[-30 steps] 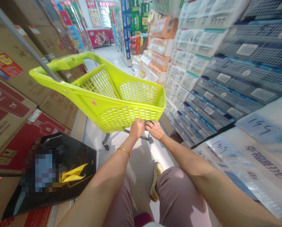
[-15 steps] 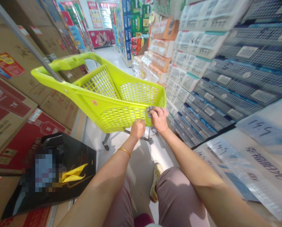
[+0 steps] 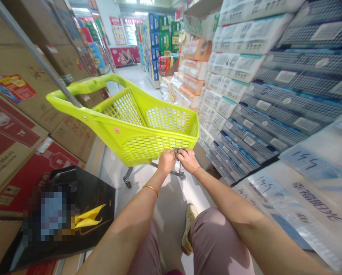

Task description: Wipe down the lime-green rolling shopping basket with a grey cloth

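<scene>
A lime-green plastic shopping cart stands in the aisle just ahead of me, its handle toward the far left. My left hand, with a gold bangle on the wrist, is curled into a fist against the cart's near lower edge. My right hand is closed beside it, pinching a small grey object at the cart's bottom rim; I cannot make out what that object is. Both hands touch each other at that spot, above the cart's metal undercarriage.
Stacked cardboard boxes line the left side, with a black bag in front of them. Wrapped packs of goods fill the right shelves, with price sheets near me. The white-tiled aisle runs ahead. My knees and one shoe are below.
My right hand rose to the cart's upper rim with the grey object half a second ago, and has come back down beside my left hand at the lower edge. The view tilted slightly.
</scene>
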The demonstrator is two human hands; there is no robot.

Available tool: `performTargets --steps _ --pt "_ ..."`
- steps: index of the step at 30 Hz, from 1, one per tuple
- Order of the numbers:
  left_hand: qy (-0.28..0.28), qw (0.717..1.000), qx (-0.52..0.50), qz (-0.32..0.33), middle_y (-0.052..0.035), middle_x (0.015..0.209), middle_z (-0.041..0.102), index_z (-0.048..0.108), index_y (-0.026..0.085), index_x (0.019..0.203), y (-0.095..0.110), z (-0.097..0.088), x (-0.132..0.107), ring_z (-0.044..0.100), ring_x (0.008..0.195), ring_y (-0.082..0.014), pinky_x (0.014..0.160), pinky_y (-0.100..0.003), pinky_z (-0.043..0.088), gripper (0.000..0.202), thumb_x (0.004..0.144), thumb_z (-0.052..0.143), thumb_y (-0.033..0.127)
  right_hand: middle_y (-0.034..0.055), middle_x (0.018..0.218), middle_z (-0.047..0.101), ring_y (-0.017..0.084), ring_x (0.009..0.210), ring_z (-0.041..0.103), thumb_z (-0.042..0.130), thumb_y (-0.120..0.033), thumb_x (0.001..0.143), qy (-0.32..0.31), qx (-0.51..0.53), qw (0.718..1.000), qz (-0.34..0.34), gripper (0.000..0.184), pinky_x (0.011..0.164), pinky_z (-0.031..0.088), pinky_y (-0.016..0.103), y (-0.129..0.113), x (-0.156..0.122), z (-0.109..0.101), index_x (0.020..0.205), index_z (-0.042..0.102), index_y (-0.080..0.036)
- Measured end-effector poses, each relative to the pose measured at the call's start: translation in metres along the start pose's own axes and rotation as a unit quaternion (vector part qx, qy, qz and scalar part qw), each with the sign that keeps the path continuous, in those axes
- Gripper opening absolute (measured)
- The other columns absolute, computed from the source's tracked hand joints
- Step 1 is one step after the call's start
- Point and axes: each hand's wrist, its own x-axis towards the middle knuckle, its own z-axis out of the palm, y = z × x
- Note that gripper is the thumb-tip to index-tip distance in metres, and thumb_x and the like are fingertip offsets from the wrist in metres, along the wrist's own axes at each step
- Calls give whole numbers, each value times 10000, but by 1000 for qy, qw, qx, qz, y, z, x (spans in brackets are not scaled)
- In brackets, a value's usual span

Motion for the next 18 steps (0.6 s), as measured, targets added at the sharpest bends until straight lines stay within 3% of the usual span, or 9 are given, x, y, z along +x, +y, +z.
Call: performTargets --steps 4,11,18 --pt "19 1000 -11 -12 -98 818 626 636 133 845 2 -2 -1 573 836 -211 805 -333 474 195 825 447 90 51 1080 608 209 1051 371 510 -236 894 37 17 999 13 182 857 282 333 1 10 -8 1014 645 -263" --pt "81 996 -33 24 -96 829 614 630 153 871 17 -19 8 562 848 -212 808 -341 447 301 928 336 177 60 1039 582 226 1033 373 480 -205 857 162 34 978 127 216 890 297 365 7 33 -35 967 654 -271" --pt "45 999 -11 -23 -115 901 628 608 116 1038 26 -19 28 565 874 -222 801 -335 444 292 912 345 117 53 1012 570 213 989 389 465 -166 842 205 10 968 141 221 860 324 351 14 41 -42 918 650 -259"
